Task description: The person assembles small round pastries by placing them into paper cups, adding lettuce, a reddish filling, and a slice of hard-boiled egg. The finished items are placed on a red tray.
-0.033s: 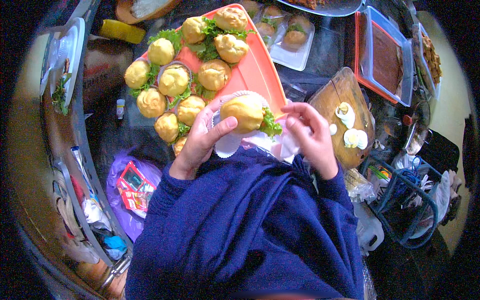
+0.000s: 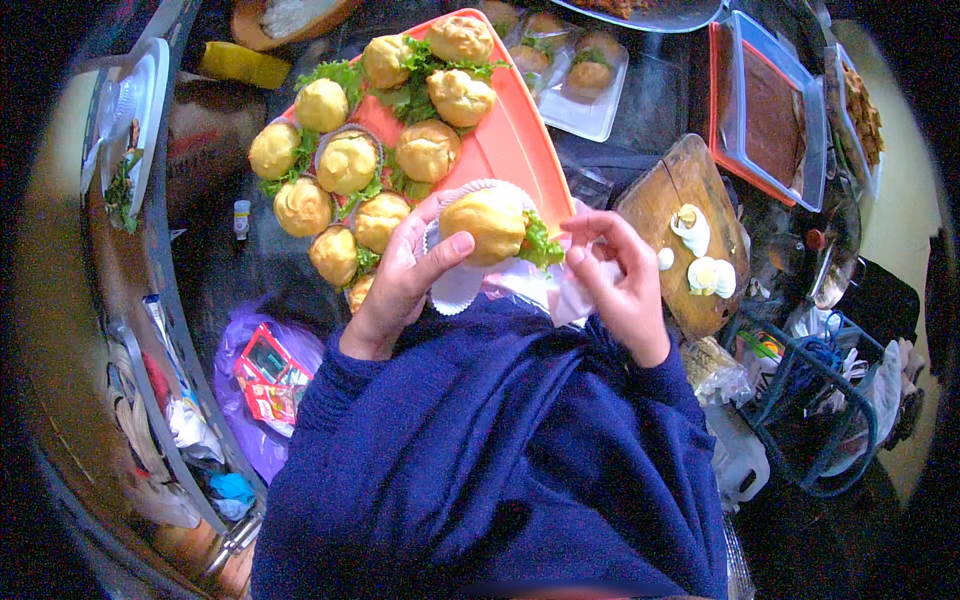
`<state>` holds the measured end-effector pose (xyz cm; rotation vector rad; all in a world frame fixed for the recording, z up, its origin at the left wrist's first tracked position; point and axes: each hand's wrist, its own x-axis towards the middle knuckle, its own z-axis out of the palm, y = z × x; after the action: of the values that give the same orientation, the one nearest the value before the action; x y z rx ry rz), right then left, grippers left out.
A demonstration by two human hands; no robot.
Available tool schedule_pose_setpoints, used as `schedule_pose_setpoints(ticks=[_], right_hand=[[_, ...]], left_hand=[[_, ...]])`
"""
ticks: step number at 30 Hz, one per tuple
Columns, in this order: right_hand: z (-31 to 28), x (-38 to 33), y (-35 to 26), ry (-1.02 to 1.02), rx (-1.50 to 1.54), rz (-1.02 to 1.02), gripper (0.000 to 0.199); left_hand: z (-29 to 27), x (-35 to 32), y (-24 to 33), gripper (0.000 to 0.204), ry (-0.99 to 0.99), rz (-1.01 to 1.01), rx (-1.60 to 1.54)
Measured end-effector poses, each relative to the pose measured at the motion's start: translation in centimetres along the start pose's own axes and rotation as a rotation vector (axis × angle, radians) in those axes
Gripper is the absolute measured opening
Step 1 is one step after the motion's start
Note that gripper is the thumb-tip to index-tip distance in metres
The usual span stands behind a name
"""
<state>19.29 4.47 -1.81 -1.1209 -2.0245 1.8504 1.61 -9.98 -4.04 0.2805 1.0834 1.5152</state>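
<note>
A golden filled bun [image 2: 482,226] sits in a white fluted paper cup [image 2: 457,290], with green lettuce [image 2: 543,242] sticking out of its right side. My left hand [image 2: 405,275] is closed round the bun and its cup, the thumb lying across the front. Just right of the lettuce, my right hand [image 2: 617,280] has its fingers bent and apart, with nothing visible in them. Beyond my hands, an orange tray [image 2: 520,140] bears several similar buns [image 2: 350,160] with lettuce. Pale pinkish wrapping [image 2: 530,285] lies beneath the held bun.
On the right, a wooden board [image 2: 690,165] carries pieces of boiled egg [image 2: 705,277]. Behind it stands a clear container [image 2: 768,110] with brown food. Packed buns [image 2: 592,70] lie at the back. A purple bag [image 2: 235,385] is at left, a blue-green basket [image 2: 810,440] at right.
My right hand has shifted slightly and its fingers are bent a little more. The left hand and the bun look nearly still.
</note>
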Motion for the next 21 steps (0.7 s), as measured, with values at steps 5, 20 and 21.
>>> schedule_pose_setpoints(ticks=[5,20,21], right_hand=[[1.7,0.2,-0.4,0.186,-0.189,-0.300,0.024],[-1.0,3.2,-3.7,0.180,-0.031,-0.230,0.020],[-1.2,3.4,-4.1,0.172,-0.047,-0.271,0.020]], left_hand=[[0.6,0.3,-0.1,0.068,0.013,0.001,-0.021],[2.1,2.8,-0.4,0.056,-0.246,-0.150,-0.489],[2.3,3.1,-0.4,0.057,-0.264,-0.138,-0.549]])
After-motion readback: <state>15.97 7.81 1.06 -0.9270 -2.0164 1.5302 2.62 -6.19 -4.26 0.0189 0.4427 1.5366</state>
